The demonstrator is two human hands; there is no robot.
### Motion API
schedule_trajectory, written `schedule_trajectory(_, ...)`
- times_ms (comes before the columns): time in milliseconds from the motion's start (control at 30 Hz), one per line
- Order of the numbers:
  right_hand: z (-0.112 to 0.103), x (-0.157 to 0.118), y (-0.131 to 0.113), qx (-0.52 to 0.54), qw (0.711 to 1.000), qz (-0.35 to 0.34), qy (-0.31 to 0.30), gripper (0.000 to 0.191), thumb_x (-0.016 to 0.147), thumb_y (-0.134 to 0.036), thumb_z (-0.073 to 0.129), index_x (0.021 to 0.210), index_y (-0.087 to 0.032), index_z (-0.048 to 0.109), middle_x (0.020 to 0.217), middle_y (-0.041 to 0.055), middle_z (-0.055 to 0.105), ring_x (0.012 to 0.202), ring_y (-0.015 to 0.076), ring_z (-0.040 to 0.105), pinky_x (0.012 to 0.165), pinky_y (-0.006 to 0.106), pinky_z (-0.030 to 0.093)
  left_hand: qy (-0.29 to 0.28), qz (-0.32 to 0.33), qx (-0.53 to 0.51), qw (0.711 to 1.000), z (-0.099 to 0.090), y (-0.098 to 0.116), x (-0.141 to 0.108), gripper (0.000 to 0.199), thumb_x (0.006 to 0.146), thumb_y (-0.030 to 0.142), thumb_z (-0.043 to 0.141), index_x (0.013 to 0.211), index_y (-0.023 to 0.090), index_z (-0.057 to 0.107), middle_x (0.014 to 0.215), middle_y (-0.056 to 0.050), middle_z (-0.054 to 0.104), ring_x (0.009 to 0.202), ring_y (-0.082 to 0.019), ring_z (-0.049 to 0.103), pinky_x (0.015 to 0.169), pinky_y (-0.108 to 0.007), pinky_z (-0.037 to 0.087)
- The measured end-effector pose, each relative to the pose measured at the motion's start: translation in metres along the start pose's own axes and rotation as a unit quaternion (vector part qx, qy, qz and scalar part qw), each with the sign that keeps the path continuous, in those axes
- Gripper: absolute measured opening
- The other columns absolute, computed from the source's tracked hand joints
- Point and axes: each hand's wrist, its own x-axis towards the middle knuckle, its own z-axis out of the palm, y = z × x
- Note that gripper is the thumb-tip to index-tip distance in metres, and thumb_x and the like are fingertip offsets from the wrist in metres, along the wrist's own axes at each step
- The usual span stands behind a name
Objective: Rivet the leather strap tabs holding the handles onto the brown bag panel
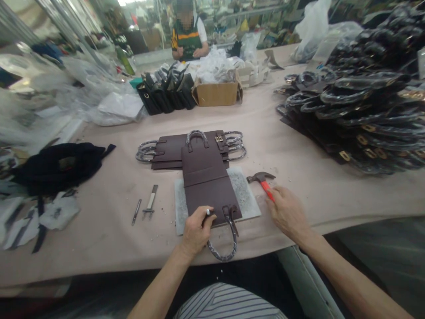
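My left hand (198, 229) is closed around a small tool with a pale round end (208, 212), over the near end of a dark brown leather bag panel (209, 186). Most of that tool is hidden by my fingers. The panel lies unfolded on a grey stone slab (247, 199), with a film-wrapped handle (223, 256) at its near end and another (196, 135) at its far end. To the right of the slab, my right hand (287, 212) grips the red handle of a claw hammer (266, 188), whose head rests at the table surface.
Behind the panel lie stacked brown panels with wrapped handles (166, 148). A pronged punch (151, 201) and a slim metal tool (136, 212) lie left. A tall pile of bag parts (352, 106) stands right. Black bags (166, 91), a cardboard box (217, 94) and a person (189, 37) are beyond.
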Motion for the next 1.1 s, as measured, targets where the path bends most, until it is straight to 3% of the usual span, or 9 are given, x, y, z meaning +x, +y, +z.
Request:
schedule_trajectory(100, 0.012, 0.0, -0.039, 0.07, 0.985, -0.157, 0.02, 0.029, 0.098, -0.027, 0.05, 0.122, -0.016, 0.06, 0.125, 0.0169, 0.061, 0.116, 0.0307, 0.056, 0.098, 0.048, 0.046, 0.006, -0.003, 0.003, 1.0, 0.0, -0.002, -0.002, 0.013, 0.093, 0.017, 0.062, 0.106, 0.02, 0.067, 0.098, -0.005, 0.073, 0.092, -0.018, 0.071, 0.085, -0.029, 0.058)
schedule_trajectory(200, 0.031, -0.005, -0.071, 0.13, 0.966, -0.222, -0.024, 0.022, 0.097, -0.026, 0.054, 0.115, -0.02, 0.063, 0.123, 0.0129, 0.062, 0.112, 0.029, 0.054, 0.096, 0.049, 0.045, 0.009, 0.0, 0.005, 1.0, -0.001, -0.003, -0.003, 0.013, 0.093, 0.016, 0.062, 0.104, 0.019, 0.068, 0.098, -0.005, 0.074, 0.092, -0.018, 0.072, 0.085, -0.028, 0.059)
schedule_trajectory(367, 0.061, -0.012, -0.078, 0.178, 0.96, -0.214, -0.02, 0.019, 0.095, -0.022, 0.058, 0.112, -0.02, 0.063, 0.122, 0.0105, 0.062, 0.116, 0.0286, 0.051, 0.102, 0.052, 0.042, 0.032, -0.013, -0.002, 0.999, -0.003, -0.002, -0.003, 0.011, 0.091, 0.016, 0.065, 0.1, 0.019, 0.071, 0.095, -0.004, 0.077, 0.088, -0.017, 0.074, 0.081, -0.026, 0.06)
schedule_trajectory(600, 0.061, -0.01, -0.073, 0.187, 0.959, -0.21, -0.032, 0.019, 0.094, -0.022, 0.059, 0.112, -0.021, 0.065, 0.123, 0.0102, 0.063, 0.118, 0.0279, 0.052, 0.105, 0.053, 0.04, 0.019, -0.109, -0.033, 0.993, -0.01, -0.003, 0.004, 0.011, 0.09, 0.017, 0.064, 0.095, 0.02, 0.074, 0.093, -0.003, 0.078, 0.086, -0.019, 0.075, 0.081, -0.029, 0.062)
schedule_trajectory(767, 0.061, -0.009, -0.075, 0.184, 0.961, -0.205, -0.023, 0.018, 0.093, -0.021, 0.059, 0.11, -0.021, 0.067, 0.121, 0.0101, 0.065, 0.116, 0.0272, 0.053, 0.102, 0.05, 0.043, -0.006, 0.019, -0.013, 1.0, -0.011, -0.004, -0.001, 0.01, 0.09, 0.017, 0.067, 0.097, 0.019, 0.073, 0.099, -0.006, 0.079, 0.092, -0.02, 0.076, 0.086, -0.03, 0.063)
schedule_trajectory(800, 0.061, -0.009, -0.075, 0.182, 0.961, -0.206, -0.022, 0.018, 0.093, -0.021, 0.059, 0.11, -0.021, 0.067, 0.121, 0.01, 0.065, 0.115, 0.0272, 0.053, 0.102, 0.05, 0.043, -0.001, 0.02, -0.01, 1.0, -0.01, -0.004, -0.003, 0.01, 0.09, 0.017, 0.066, 0.098, 0.019, 0.073, 0.1, -0.006, 0.079, 0.093, -0.02, 0.076, 0.088, -0.031, 0.063)
schedule_trajectory(900, 0.062, -0.009, -0.074, 0.181, 0.961, -0.206, -0.024, 0.019, 0.093, -0.021, 0.061, 0.111, -0.022, 0.066, 0.122, 0.0095, 0.064, 0.116, 0.0272, 0.053, 0.104, 0.051, 0.041, 0.07, -0.101, -0.029, 0.992, -0.008, -0.006, -0.006, 0.011, 0.094, 0.019, 0.062, 0.1, 0.019, 0.071, 0.097, -0.005, 0.079, 0.089, -0.019, 0.077, 0.085, -0.031, 0.064)
schedule_trajectory(967, 0.062, -0.009, -0.074, 0.182, 0.961, -0.205, -0.027, 0.019, 0.092, -0.021, 0.061, 0.111, -0.022, 0.066, 0.123, 0.0093, 0.064, 0.116, 0.0273, 0.053, 0.105, 0.051, 0.04, 0.083, -0.156, -0.048, 0.983, -0.007, -0.008, -0.004, 0.012, 0.094, 0.022, 0.063, 0.101, 0.018, 0.071, 0.095, -0.004, 0.079, 0.086, -0.019, 0.077, 0.083, -0.03, 0.064)
schedule_trajectory(1100, 0.062, -0.009, -0.073, 0.181, 0.962, -0.202, -0.031, 0.02, 0.093, -0.021, 0.06, 0.111, -0.022, 0.065, 0.123, 0.0095, 0.063, 0.117, 0.0275, 0.052, 0.106, 0.052, 0.038, 0.03, -0.111, -0.024, 0.993, -0.006, -0.007, 0.002, 0.012, 0.093, 0.025, 0.065, 0.097, 0.019, 0.074, 0.095, -0.003, 0.08, 0.088, -0.019, 0.076, 0.084, -0.03, 0.063)
